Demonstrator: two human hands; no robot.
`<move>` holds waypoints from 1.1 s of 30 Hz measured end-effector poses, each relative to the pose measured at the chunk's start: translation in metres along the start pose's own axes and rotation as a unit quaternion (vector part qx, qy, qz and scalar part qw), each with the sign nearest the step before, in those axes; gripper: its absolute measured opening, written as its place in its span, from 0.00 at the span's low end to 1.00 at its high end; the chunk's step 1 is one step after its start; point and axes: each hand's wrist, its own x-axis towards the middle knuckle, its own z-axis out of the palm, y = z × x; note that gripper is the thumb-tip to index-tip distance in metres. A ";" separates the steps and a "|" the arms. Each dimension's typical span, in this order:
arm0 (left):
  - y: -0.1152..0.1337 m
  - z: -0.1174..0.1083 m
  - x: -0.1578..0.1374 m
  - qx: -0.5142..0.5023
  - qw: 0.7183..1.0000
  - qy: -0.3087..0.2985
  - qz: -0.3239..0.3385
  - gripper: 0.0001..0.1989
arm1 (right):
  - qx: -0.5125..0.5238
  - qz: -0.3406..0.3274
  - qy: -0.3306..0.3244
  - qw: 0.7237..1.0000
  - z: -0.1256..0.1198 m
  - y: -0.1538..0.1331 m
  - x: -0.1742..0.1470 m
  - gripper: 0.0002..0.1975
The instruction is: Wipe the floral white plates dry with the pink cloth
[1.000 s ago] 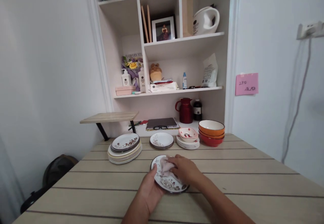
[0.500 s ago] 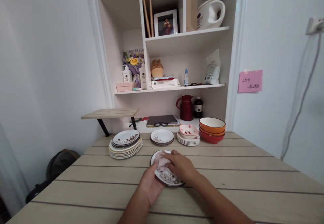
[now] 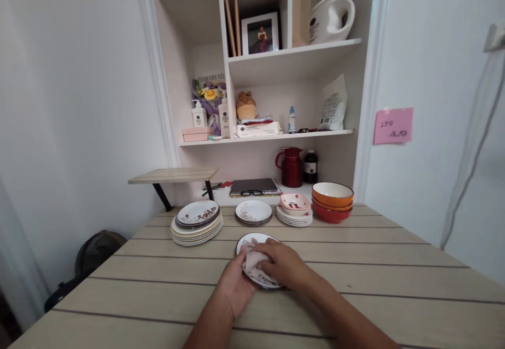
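Observation:
A small white plate (image 3: 243, 243) with a dark rim and brown floral print is at the front middle of the table. My left hand (image 3: 236, 280) grips its near left edge, thumb over the rim and fingers underneath. A pale pinkish cloth (image 3: 254, 260) lies bunched on the plate's face, covering much of the print. My right hand (image 3: 284, 263) is closed on the cloth and presses it against the plate; some of its fingertips are hidden in the folds.
Behind the plate stand a tall plate stack (image 3: 197, 225), a shorter floral stack (image 3: 253, 212), small plates topped by a square pink-rimmed bowl (image 3: 295, 203), and orange and red bowls (image 3: 332, 202). A red jug (image 3: 292, 167) and a raised wooden shelf (image 3: 173, 175) are farther back.
My right hand has shifted the cloth slightly toward me, so it spreads over more of the plate's lower print. My left hand keeps its hold; the view has turned a little.

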 end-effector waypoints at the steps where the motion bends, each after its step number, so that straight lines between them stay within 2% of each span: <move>1: 0.000 0.000 0.000 -0.005 1.000 0.002 0.000 0.17 | -0.008 0.014 0.011 1.000 0.002 -0.001 0.003 0.20; 4: 0.000 0.002 0.000 -0.008 1.000 0.011 -0.007 0.18 | -0.051 0.068 0.025 0.996 0.002 0.001 0.008 0.21; 7: 0.000 0.004 -0.001 0.008 1.000 0.017 -0.013 0.21 | -0.082 0.100 0.010 0.992 -0.007 0.007 0.006 0.22; 10: 0.001 0.006 -0.003 0.026 0.999 0.021 -0.019 0.23 | -0.090 0.080 -0.010 0.993 -0.015 0.012 -0.002 0.23; 15: 0.001 0.006 -0.003 0.032 0.999 0.018 -0.021 0.22 | -0.025 -0.005 -0.037 0.999 -0.015 0.011 -0.009 0.20; 18: 0.001 0.006 -0.001 0.024 0.999 0.020 -0.014 0.22 | -0.004 0.004 -0.015 1.000 -0.007 0.006 -0.005 0.20; 22: 0.002 0.008 -0.001 0.011 1.000 0.024 -0.006 0.23 | -0.023 0.055 0.029 0.998 0.001 0.006 0.005 0.22; 26: 0.001 0.009 -0.004 0.023 0.999 0.037 -0.013 0.23 | -0.044 0.086 0.024 0.995 -0.002 0.013 0.007 0.23; 30: 0.001 0.007 -0.003 0.033 0.999 0.033 -0.025 0.23 | -0.057 0.056 -0.013 0.997 -0.013 0.016 -0.001 0.24; 33: 0.001 0.004 -0.002 0.037 0.999 0.021 -0.026 0.23 | -0.020 0.009 -0.043 0.999 -0.016 0.017 -0.007 0.23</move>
